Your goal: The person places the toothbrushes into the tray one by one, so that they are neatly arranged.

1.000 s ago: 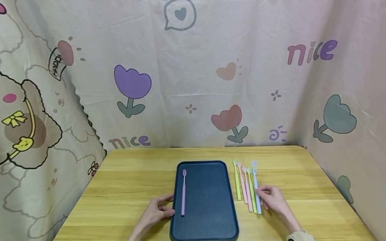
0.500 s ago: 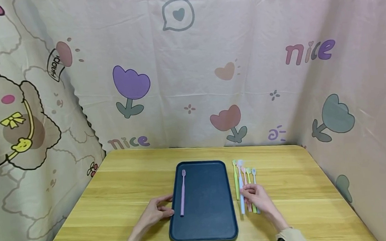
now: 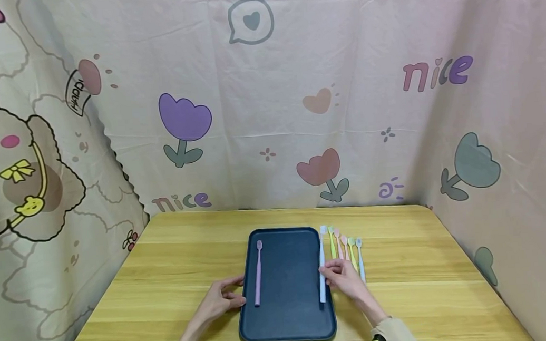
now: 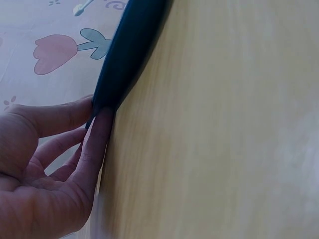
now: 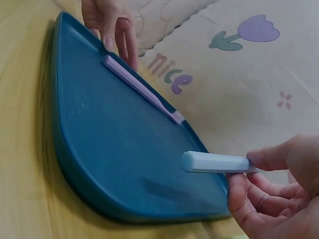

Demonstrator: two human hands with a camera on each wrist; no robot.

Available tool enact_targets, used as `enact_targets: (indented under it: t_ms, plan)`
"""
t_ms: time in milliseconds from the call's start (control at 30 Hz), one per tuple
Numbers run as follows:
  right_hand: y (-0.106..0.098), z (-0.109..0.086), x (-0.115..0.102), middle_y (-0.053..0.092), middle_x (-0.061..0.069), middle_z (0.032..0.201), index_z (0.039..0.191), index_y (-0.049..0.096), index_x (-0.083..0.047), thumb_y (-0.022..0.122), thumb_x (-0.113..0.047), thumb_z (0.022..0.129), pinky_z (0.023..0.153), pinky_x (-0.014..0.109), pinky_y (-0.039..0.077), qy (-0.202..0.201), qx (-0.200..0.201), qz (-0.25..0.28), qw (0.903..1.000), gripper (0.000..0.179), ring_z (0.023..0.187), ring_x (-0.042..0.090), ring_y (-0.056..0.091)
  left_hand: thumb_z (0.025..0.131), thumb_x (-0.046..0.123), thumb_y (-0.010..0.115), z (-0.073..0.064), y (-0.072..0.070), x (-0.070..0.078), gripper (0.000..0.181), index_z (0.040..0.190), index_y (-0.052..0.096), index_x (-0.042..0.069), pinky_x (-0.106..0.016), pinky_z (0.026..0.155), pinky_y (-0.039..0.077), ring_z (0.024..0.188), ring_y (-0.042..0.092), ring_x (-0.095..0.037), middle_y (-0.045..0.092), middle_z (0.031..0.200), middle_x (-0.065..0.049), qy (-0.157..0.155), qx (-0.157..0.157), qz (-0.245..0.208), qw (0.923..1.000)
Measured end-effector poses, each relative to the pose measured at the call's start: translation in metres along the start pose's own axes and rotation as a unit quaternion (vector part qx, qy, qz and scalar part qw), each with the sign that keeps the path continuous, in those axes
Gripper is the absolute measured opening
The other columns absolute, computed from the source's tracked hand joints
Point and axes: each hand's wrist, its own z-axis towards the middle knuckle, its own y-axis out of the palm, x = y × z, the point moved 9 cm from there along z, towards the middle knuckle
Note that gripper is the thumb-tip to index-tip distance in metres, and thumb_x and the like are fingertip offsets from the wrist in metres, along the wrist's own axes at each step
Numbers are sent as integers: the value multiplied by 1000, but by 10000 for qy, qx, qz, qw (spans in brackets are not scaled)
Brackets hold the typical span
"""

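My right hand (image 3: 347,279) pinches a light blue toothbrush (image 3: 323,286) between thumb and fingers, over the right rim of the dark blue tray (image 3: 293,325). In the right wrist view, the handle (image 5: 214,163) of this toothbrush hangs above the tray, apart from its surface. A purple toothbrush (image 3: 259,277) lies lengthwise in the tray near the left side. At the tray's left edge, my left hand (image 3: 220,301) grips the rim; in the left wrist view its thumb and a finger meet the rim (image 4: 112,82) from both sides.
Right of the tray, several toothbrushes lie side by side: green ones (image 3: 332,240), pink ones (image 3: 338,242) and a blue one (image 3: 360,259), their lower ends partly behind my right hand. A wooden table (image 3: 174,251) carries everything. A patterned cloth (image 3: 248,87) hangs behind it.
My right hand has lifted the light blue toothbrush from the right end of the row and carried it left, over the other toothbrushes, to the tray's right rim. The left hand has stayed put.
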Motion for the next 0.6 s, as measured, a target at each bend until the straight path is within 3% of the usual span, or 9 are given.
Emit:
enact_targets:
  t_ms: [233, 600]
  plan:
    - [16, 5, -5, 63, 1, 68, 104, 58, 14, 64, -7, 96, 53, 21, 52, -197, 40, 82, 9998, 23, 54, 6, 58, 87, -1, 72, 1, 0, -1, 67, 143, 40, -19, -20, 77, 56, 93, 74, -18, 50, 136, -42, -16, -3, 137, 9999]
    - [46, 11, -6, 66, 2, 70, 105, 59, 13, 64, -9, 97, 54, 24, 54, -298, -254, 33, 9992, 25, 54, 7, 59, 86, -1, 73, 2, -2, -5, 69, 143, 40, -18, -19, 77, 56, 91, 73, -10, 49, 137, -41, -71, 43, 86, 9999]
